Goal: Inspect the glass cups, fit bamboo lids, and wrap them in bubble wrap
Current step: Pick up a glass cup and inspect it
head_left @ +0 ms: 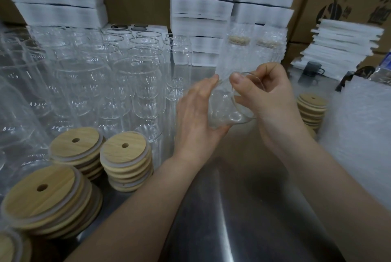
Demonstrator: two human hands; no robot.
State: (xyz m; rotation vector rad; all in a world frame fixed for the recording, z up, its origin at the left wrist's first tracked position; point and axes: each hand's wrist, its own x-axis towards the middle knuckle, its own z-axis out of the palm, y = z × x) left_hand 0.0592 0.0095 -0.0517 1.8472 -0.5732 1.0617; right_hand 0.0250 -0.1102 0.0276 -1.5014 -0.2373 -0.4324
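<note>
Both hands hold one empty glass cup (228,105) tilted above the middle of the steel table (243,209). The left hand (196,113) wraps its base, fingers curved along the wall. The right hand (268,97) pinches the rim between thumb and fingers. Rows of empty cups (135,75) stand to the left, with lid stacks (127,160) near them. Two wrapped, lidded cups (239,50) stand far, and bubble wrap (355,130) lies right.
</note>
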